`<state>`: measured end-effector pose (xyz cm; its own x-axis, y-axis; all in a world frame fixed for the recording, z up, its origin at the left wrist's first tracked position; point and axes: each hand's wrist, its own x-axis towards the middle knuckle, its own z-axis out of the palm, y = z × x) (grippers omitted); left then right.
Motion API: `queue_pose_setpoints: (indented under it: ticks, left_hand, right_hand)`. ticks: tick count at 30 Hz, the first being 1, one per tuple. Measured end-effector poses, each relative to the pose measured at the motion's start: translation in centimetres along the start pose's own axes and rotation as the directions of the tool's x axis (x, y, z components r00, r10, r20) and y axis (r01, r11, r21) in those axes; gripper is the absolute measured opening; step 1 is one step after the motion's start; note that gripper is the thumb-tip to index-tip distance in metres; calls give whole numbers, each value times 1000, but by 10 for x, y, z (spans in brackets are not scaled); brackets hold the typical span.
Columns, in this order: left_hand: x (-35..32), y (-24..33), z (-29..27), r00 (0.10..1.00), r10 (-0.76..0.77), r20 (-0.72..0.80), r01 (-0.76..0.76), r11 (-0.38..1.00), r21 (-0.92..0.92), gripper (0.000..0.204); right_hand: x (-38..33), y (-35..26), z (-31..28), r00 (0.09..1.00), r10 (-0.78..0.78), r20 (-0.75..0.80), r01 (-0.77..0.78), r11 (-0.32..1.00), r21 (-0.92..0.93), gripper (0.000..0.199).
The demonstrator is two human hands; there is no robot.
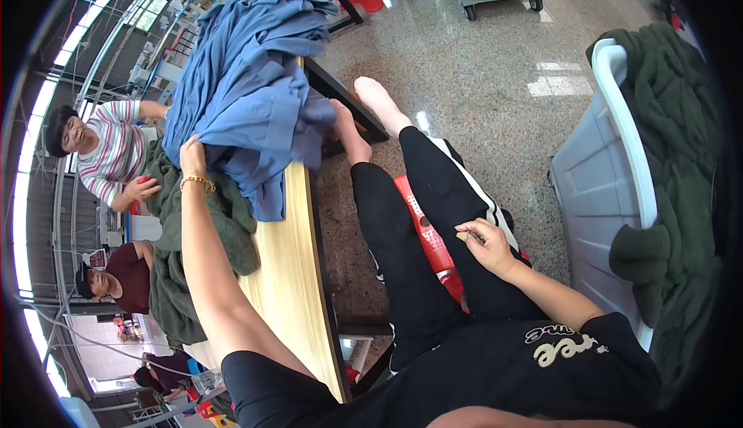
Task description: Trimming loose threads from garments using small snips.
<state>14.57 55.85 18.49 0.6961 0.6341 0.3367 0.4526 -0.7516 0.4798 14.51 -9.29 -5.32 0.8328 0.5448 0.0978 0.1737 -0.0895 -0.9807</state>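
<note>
Left hand (193, 155), arm extended over the wooden tabletop (290, 258): its fingers are closed on a fold at the near lower edge of the blue cloth pile (248, 80). A gold bracelet (196, 182) circles the wrist. Right hand (484, 244), resting on the right thigh of the black trousers (433, 227): thumb and forefinger pinch a small tan object (463, 235), too small to identify. The blue cloth pile lies heaped on the tabletop and overhangs its right edge; dark green cloth (174, 273) lies to the left of the pile, partly beneath it. Right of the tabletop edge the speckled floor (480, 80) is open as far as a grey plastic bin (604, 188) draped with more green cloth. A red stool (426, 234) is largely hidden behind the legs. Beyond the green cloth sits a person in a striped shirt (108, 153), whose hands are partly hidden.
</note>
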Motion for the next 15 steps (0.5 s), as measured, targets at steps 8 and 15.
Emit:
queue_pose_setpoints:
  ticks: [8,15]
  left_hand:
    - [-95,51,53,998,25,65,-43,957,288,45]
    - [-175,60,35,969,-242,53,244,898,-367,47]
  right_hand:
    - [-7,9,-11,1000,-11,-15,9,993,-116,19]
    - [-4,6,0,999,-43,-6,42,996,-80,20]
